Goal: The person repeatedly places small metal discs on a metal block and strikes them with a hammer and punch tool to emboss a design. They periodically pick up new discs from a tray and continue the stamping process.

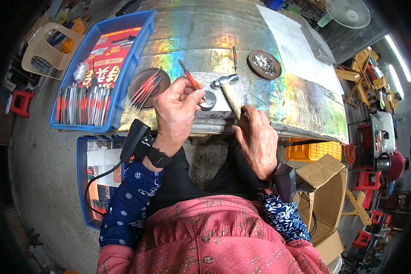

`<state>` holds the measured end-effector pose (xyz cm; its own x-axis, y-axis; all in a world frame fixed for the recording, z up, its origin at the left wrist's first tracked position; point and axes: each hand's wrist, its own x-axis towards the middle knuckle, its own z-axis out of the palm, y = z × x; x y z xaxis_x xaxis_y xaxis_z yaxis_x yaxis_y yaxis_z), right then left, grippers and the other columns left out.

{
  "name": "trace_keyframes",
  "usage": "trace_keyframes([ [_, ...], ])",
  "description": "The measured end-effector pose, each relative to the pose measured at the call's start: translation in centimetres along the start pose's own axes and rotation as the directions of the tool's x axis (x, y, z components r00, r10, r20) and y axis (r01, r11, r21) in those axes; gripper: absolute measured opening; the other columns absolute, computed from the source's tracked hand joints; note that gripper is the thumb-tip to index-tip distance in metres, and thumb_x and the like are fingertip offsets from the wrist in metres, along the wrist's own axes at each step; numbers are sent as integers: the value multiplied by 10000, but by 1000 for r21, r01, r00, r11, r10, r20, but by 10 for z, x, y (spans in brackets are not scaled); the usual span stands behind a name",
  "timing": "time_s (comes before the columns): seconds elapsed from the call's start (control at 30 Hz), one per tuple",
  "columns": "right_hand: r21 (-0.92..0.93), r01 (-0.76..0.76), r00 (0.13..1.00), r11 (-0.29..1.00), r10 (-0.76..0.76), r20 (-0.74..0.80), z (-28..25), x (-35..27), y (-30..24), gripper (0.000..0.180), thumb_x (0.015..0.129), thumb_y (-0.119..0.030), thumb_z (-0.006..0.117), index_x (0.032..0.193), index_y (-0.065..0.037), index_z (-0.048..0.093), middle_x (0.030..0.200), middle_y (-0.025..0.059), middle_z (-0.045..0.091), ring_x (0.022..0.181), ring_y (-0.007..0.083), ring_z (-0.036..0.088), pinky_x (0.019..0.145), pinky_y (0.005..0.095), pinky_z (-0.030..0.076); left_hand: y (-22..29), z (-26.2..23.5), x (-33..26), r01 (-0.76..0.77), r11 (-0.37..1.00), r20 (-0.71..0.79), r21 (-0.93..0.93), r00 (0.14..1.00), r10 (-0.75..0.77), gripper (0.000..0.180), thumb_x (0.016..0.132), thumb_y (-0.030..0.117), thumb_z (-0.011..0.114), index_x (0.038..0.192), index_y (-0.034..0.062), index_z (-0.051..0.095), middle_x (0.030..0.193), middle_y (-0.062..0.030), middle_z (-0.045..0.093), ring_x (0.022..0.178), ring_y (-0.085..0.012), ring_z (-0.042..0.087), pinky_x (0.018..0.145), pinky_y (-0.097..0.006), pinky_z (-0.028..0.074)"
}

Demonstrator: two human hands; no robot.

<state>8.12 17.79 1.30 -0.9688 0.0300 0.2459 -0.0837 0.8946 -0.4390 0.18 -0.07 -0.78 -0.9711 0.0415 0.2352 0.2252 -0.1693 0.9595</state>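
My left hand (174, 114) is closed, pinching a slim red-and-black pointed tool (188, 74) between thumb and fingers. Its exact kind I cannot make out. Just beside those fingertips a small round metal block (208, 101) sits on a grey slab (219, 109) at the table's near edge. My right hand (259, 144) is wrapped round the lower end of a hammer's wooden handle (231, 97); the hammer's metal head rests over the slab. Left of my left hand, a round brown dish (137, 78) holds several similar red-and-silver slim tools (146, 91).
A second dish (252, 68) of small metal pieces stands farther right, near a dark thin rod (234, 58). At left is a blue tray (118, 107) with rows of slim tools. Below the table are another blue bin (81, 182), a yellow crate (313, 152) and a cardboard box (326, 182).
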Motion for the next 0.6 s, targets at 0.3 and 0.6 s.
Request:
trace_keyframes([
  [0.3, -137, 57, 993, 989, -70, -93, 9, 2, 3, 413, 813, -49, 624, 1203, 2, 500, 918, 176, 569, 828, 381, 610, 676, 445, 506, 10, 4, -6, -290, 871, 77, 396, 956, 283, 98, 822, -12, 685, 913, -29, 652, 814, -124, 681, 721, -180, 675, 638, -282, 518],
  [0.6, 300, 90, 968, 950, -13, -251, -57, 2, -22, 262, 878, -54, 629, 1129, 12, 590, 814, 151, 637, 647, 202, 616, 625, 291, 498, 11, 5, -5, -341, 820, 100, 460, 937, 333, 100, 797, -29, 703, 885, -38, 657, 823, -122, 689, 727, -179, 676, 643, -277, 509],
])
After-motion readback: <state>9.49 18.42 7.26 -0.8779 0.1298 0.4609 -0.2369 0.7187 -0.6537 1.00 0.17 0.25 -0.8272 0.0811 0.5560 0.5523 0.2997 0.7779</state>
